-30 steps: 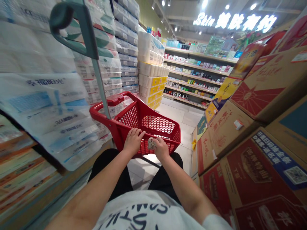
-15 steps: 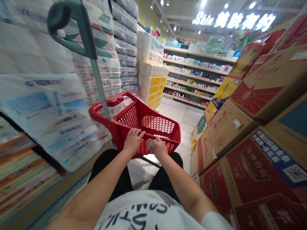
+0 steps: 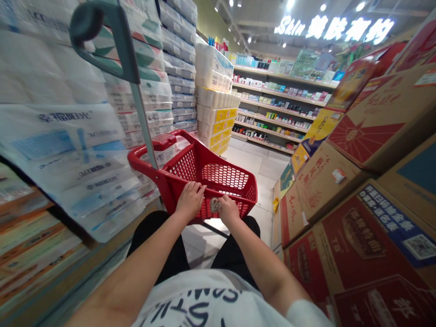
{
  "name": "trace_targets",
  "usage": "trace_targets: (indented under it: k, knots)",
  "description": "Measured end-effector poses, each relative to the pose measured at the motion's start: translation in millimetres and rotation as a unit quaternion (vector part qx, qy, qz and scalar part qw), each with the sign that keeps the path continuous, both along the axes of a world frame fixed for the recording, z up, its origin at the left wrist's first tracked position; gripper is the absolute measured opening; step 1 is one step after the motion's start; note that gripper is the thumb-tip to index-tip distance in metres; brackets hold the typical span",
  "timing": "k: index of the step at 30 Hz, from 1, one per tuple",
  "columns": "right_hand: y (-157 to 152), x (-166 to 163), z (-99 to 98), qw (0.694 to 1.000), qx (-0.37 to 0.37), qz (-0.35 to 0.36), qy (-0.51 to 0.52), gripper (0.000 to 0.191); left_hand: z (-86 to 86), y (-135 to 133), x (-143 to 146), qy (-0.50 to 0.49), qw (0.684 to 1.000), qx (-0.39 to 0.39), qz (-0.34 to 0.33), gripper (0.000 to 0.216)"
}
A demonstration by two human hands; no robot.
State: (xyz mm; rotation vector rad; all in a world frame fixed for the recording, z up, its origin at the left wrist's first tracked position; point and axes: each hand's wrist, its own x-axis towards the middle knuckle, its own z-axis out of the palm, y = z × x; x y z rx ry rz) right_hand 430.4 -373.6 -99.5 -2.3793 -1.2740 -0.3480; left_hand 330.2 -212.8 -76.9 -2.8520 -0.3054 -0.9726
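Observation:
A red rolling shopping basket (image 3: pixel 221 156) with perforated walls stands in front of me, close to my knees. Its tall pole with a grey handle (image 3: pixel 127 59) rises at the left. My left hand (image 3: pixel 190 200) lies over the near rim, fingers bent onto it and thumb side toward the middle. Just to the right, my right hand (image 3: pixel 228 210) is closed by the same rim. A small greyish-beige trinket (image 3: pixel 215 205), perhaps a fluffy charm, sits at its fingertips; the fingers partly cover it. The visible part of the basket's inside shows no goods.
Stacked tissue packs (image 3: pixel 68 136) line the left side, close to the basket's pole. Cartons (image 3: pixel 340 190) are piled along the right. Pale floor tiles (image 3: pixel 265 159) run forward to shelves of small boxes and bottles (image 3: pixel 272 93) under a lit sign.
The trinket by my right hand has turned slightly. Both hands keep their places at the basket's rim, and the view has shifted only a little.

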Motion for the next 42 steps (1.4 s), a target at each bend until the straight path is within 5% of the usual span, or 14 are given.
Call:
trace_targets:
  k: [5,16,27,39,42]
  knots:
    - [0,1,-0.6,0.999,0.04,0.025,-0.016,0.035,-10.5,3,-1,0.002,1.0,0.014,-0.005,0.046]
    - [6,7,-3.2,1.0,-0.01,-0.01,-0.006,0.023,-36.7,7,-5,0.022,1.0,0.008,-0.006,0.058]
    - [13,20,-15.5,0.999,-0.029,-0.01,0.012,0.028,-83.7,20,-17,0.079,0.997,-0.002,-0.003,0.053]
    - [22,32,-26.1,0.999,0.016,0.035,0.006,0.03,-92.5,9,-9,0.069,0.997,-0.025,0.008,0.056]
    - [22,30,-30.3,0.999,-0.028,0.016,0.026,0.033,-90.2,5,-9,0.069,0.997,-0.032,0.016,0.055]
